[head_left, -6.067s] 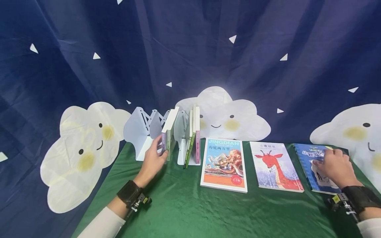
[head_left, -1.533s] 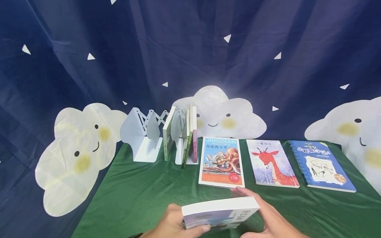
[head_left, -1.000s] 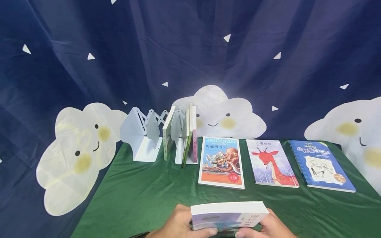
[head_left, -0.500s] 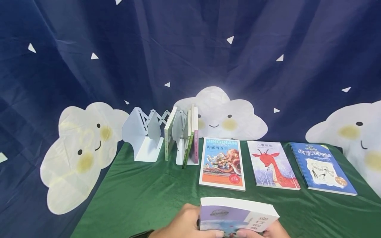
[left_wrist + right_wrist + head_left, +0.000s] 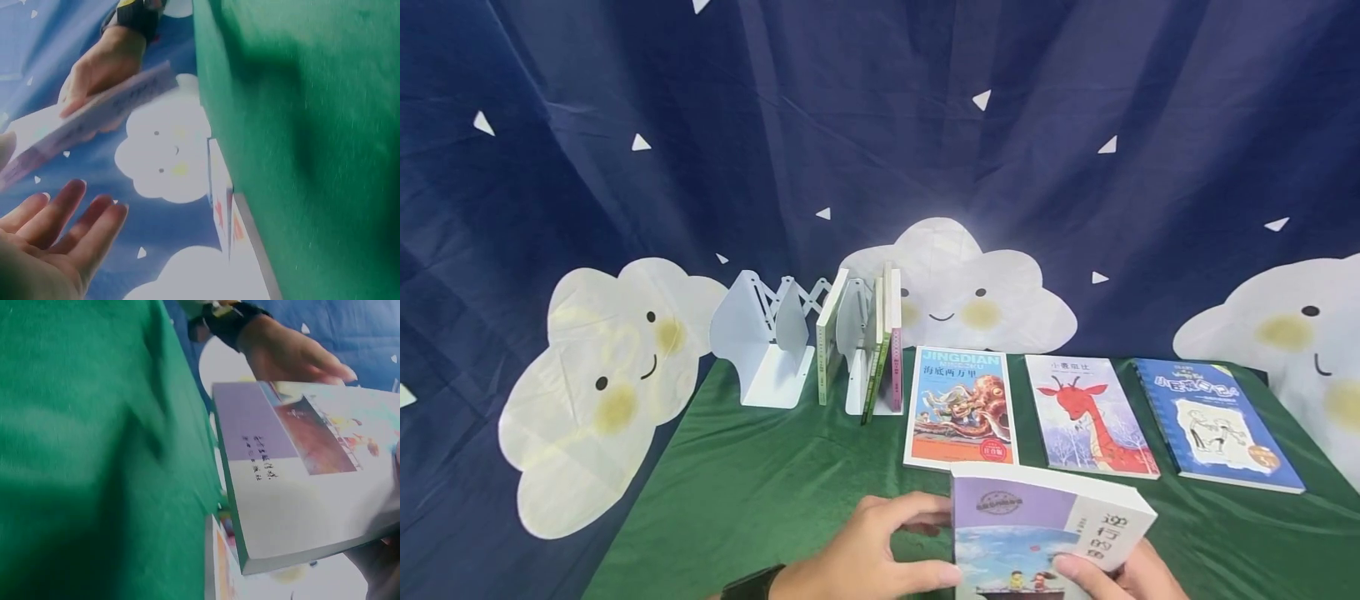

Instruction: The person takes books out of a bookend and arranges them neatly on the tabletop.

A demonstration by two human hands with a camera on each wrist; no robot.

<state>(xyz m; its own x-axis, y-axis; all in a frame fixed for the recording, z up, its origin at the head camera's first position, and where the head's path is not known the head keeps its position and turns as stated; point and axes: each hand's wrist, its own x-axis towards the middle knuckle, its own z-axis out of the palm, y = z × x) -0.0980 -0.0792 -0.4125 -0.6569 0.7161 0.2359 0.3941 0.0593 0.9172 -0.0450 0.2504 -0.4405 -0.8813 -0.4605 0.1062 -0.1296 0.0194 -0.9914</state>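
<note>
A thick paperback book with a lilac, white and blue cover is raised above the near part of the table, its cover tilted toward me. My right hand grips its right side, thumb across the front cover. The left hand is beside the book's left edge, thumb tip close to it. In the left wrist view, the fingers of the left hand are spread and apart from the book. The book fills much of the right wrist view and hides most of the right hand there.
A white metal expanding book rack stands at the back, with several thin books upright in it. To its right lie an octopus-cover book, a giraffe-cover book and a blue book on the green cloth.
The left hand has taken the paperback from the rack; the right has left the blue book. Lately both hands held the paperback; it rose and shifted right, and the left hand let go.
</note>
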